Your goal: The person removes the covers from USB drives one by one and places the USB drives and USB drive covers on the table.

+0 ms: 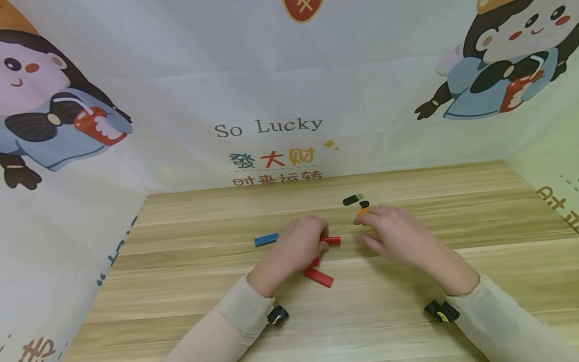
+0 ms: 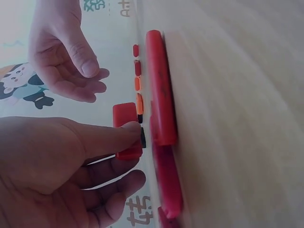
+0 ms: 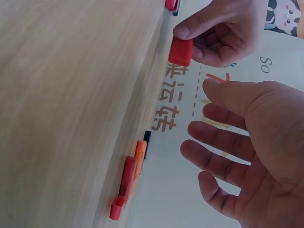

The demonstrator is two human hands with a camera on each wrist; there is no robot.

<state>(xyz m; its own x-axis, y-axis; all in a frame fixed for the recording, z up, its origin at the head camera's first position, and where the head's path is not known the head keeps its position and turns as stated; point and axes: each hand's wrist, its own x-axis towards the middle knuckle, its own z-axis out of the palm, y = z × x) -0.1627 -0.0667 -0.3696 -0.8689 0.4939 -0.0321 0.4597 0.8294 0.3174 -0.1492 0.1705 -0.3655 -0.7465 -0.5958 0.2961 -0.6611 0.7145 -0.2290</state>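
Observation:
My left hand [image 1: 323, 243] pinches a small red block [image 1: 332, 240] between thumb and fingers just above the wooden table [image 1: 190, 281]. The left wrist view shows the same red block [image 2: 124, 114] at the thumb tip, beside a long red bar [image 2: 159, 85] lying on the table. My right hand [image 1: 367, 229] hovers open to the right with relaxed, spread fingers and holds nothing. Its fingertips are near an orange piece [image 1: 363, 211]. In the right wrist view the right hand [image 3: 202, 123] is open, with the red block [image 3: 181, 51] above it.
A blue bar [image 1: 266, 239] lies left of the left hand, and a red bar [image 1: 318, 277] lies near that wrist. A black stick [image 1: 353, 199] and a small black piece [image 1: 364, 203] sit behind the right hand. Printed cloth walls [image 1: 271, 125] enclose the table.

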